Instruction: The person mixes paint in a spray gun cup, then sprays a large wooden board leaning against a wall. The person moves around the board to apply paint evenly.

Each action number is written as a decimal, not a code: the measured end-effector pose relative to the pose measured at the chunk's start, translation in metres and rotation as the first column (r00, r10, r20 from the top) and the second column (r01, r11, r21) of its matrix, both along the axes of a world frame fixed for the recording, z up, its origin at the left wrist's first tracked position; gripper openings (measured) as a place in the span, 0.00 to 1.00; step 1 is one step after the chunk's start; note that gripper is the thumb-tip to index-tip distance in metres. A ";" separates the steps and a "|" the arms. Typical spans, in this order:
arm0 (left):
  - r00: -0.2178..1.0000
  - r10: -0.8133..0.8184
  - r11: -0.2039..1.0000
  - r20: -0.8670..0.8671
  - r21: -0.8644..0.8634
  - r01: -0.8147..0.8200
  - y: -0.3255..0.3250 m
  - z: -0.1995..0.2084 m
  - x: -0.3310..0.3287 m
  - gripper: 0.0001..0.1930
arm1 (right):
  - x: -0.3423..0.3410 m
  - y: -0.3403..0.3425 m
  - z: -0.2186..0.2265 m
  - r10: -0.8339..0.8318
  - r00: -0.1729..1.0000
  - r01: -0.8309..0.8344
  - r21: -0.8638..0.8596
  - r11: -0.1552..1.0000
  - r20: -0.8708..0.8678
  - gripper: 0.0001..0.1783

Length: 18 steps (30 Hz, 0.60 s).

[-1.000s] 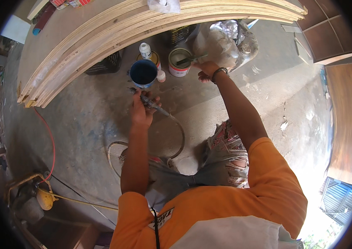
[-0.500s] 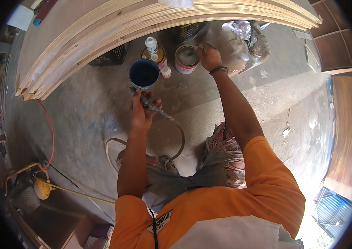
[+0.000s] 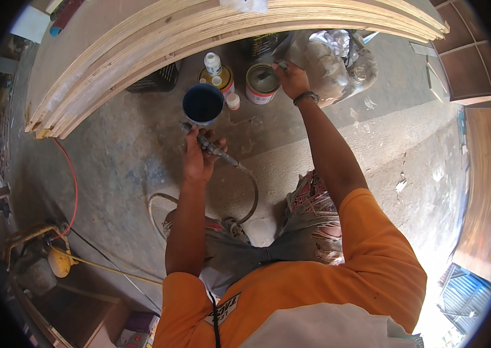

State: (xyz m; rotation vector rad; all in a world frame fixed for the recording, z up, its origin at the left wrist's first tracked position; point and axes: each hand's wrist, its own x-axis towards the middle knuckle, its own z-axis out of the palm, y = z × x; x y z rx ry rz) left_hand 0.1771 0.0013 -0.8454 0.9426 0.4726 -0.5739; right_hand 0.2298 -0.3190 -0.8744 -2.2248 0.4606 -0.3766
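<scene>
Fingers (image 3: 208,139) of the left hand (image 3: 199,159) curled tight round the grip of a spray gun (image 3: 211,148), held low over the concrete floor (image 3: 112,168). Blue open-topped cup (image 3: 202,104) of the gun up and ahead of the knuckles, mouth facing the camera, dark inside. Gun's long axis slanting from the cup at upper left down to lower right, there joining an air hose (image 3: 251,197) looping back toward the knees.

Right hand (image 3: 291,78) reaching further forward, well past the left, fingers bent and closed on something small and dark at the rim of a round paint can (image 3: 262,83); too small to tell what. Wristband on that wrist. Can just right of the cup, apart from it, lid on. Right hand therefore the nearer to the can; left hand the only one on the gun.

Beside the can, to the left: a yellow-topped tin (image 3: 216,78), a white bottle (image 3: 213,62) standing on or just behind it, a small white cap (image 3: 233,101) on the floor. Crumpled plastic bag (image 3: 332,58) just beyond the right hand. Stack of plywood sheets (image 3: 141,52) arching across the top. Red cable (image 3: 71,185) and a yellow machine (image 3: 54,258) at far left, well apart.
</scene>
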 end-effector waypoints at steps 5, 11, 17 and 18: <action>1.000 -0.015 1.000 -0.016 0.008 0.015 -0.006 -0.002 0.002 0.21 | 0.003 -0.010 -0.009 -0.014 1.000 0.014 -0.191 0.981 0.003 0.18; 0.998 -0.011 0.999 -0.054 -0.037 0.009 0.003 -0.012 0.000 0.23 | 0.001 0.003 -0.003 -0.017 1.000 0.017 -0.012 1.000 -0.013 0.17; 0.995 -0.031 0.999 -0.095 -0.024 0.029 -0.007 -0.006 0.003 0.20 | 0.003 -0.006 -0.001 -0.034 0.999 0.033 -0.235 0.971 0.001 0.18; 0.995 -0.042 0.998 -0.090 -0.039 0.039 -0.008 -0.006 0.003 0.20 | 0.004 -0.008 -0.005 -0.023 1.000 0.019 -0.205 0.979 -0.014 0.18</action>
